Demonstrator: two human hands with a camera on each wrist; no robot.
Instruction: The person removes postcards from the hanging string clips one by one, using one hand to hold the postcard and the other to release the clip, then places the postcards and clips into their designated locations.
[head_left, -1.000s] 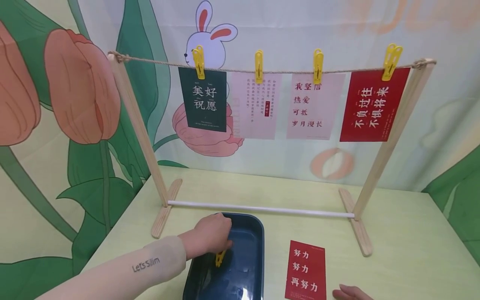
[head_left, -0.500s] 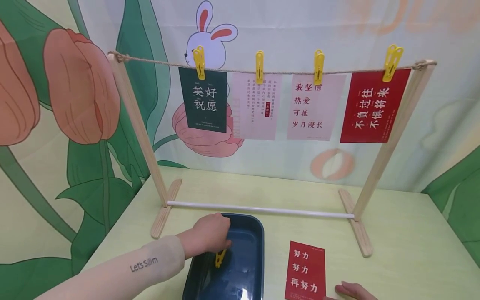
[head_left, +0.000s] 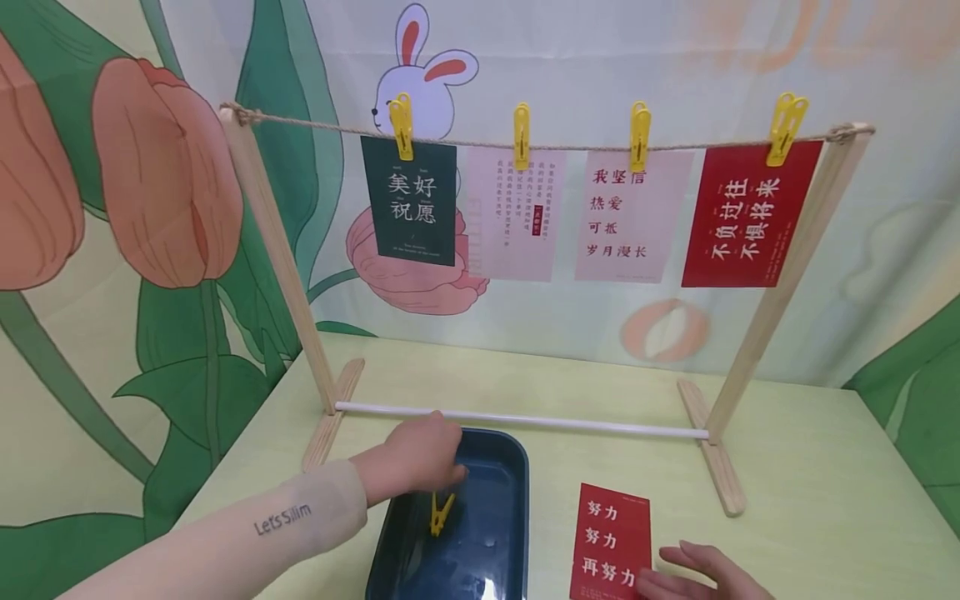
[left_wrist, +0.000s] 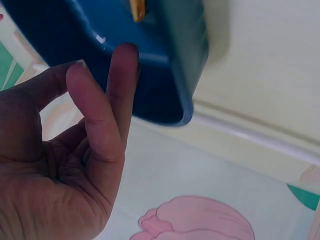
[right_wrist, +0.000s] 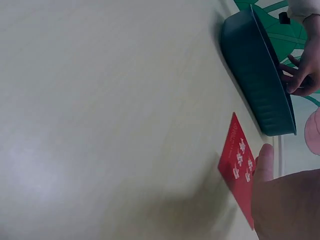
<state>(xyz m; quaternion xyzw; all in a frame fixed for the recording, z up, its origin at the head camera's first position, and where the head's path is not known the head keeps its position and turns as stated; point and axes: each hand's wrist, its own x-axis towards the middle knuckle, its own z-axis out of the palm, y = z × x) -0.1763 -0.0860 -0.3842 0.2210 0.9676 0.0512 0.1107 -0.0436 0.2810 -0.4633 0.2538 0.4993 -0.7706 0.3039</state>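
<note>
Your red card [head_left: 611,533] lies flat on the desk [head_left: 832,492], at about three o'clock from the blue tray [head_left: 491,500]. Expect it to be thin, light and fairly stiff, likely to slide if pushed and to crease if pinched hard. Lying flat, it offers little to grip, so work a fingertip under an edge and hold it by the margins, off the white lettering.

Your right hand [head_left: 708,575] sits at four o'clock from it, fingers loosely spread and reaching over its edge; you cannot tell whether they touch it. Your left hand [head_left: 422,454] is over the tray's eleven o'clock side, fingers relaxed, pinching nothing.

Just below that hand, the yellow clip [head_left: 437,527] rests in the tray, handling probably as light, hard, springy plastic. Take it by one end, thumb and forefinger on opposite arms, and squeeze evenly; pressed off-centre, it could twist from your grip.
</note>
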